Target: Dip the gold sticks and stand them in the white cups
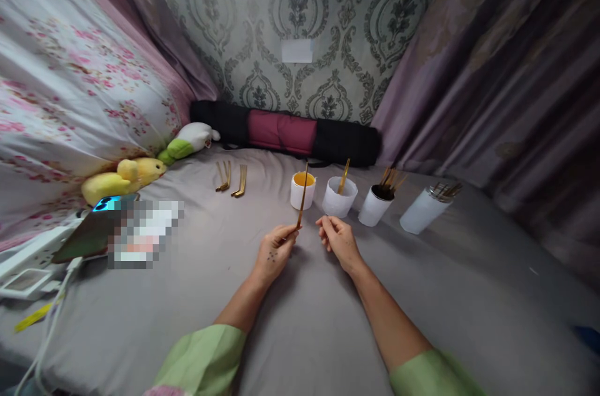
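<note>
Green sleeves (pixel 201 358); holding step, we judge.
Before the white-and-yellow cup (pixel 297 199), our left hand (pixel 274 252) pinches a stick (pixel 304 194); right hand (pixel 341 243) curled, contents unclear; next move calls for steadiness.

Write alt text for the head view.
The left hand holds up a thin brown stick; the right hand, loosely curled, is close by. Beyond, four white cylindrical containers sit on grey cloth: one yellow inside, three holding thin sticks.

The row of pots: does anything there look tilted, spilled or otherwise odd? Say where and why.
The far-right pot leans right, while the pot with yellow inside looks upright; lens stretch may cause this. No spill shows on the grey cloth.
</note>
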Available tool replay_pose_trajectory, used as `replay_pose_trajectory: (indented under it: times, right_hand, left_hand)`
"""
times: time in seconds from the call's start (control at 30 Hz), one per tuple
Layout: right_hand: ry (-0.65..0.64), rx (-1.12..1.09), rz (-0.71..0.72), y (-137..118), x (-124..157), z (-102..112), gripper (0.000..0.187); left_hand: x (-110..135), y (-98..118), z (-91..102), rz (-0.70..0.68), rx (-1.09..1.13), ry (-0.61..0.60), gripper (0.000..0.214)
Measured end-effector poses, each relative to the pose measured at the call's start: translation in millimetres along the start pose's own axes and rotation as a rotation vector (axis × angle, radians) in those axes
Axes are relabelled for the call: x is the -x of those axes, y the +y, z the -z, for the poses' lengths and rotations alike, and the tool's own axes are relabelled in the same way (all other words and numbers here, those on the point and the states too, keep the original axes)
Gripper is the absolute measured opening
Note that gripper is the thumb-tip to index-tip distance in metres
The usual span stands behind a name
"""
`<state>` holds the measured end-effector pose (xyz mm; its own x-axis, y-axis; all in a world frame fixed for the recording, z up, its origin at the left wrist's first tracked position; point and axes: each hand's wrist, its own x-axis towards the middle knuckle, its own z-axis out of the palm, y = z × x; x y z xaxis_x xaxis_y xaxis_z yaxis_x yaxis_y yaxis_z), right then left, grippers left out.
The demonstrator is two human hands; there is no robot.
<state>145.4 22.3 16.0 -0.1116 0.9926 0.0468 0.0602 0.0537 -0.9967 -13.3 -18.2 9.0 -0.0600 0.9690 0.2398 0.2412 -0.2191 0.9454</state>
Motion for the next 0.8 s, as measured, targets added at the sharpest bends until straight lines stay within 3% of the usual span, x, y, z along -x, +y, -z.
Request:
replay_pose_trajectory:
  times: [0.5, 0.8]
  right_hand:
    - [-0.083, -0.238, -0.04, -12.6, 4.2, -2.9, 0.038]
    - [-0.083, -0.255, -0.062, -11.3, 3.9, -3.2, 0.039]
  left_hand:
    - [5.9, 7.4, -2.5, -0.222, -0.213, -0.115, 0.03]
    - [6.8, 4.9, -2.3, -0.248, -0.369, -0.211, 0.034]
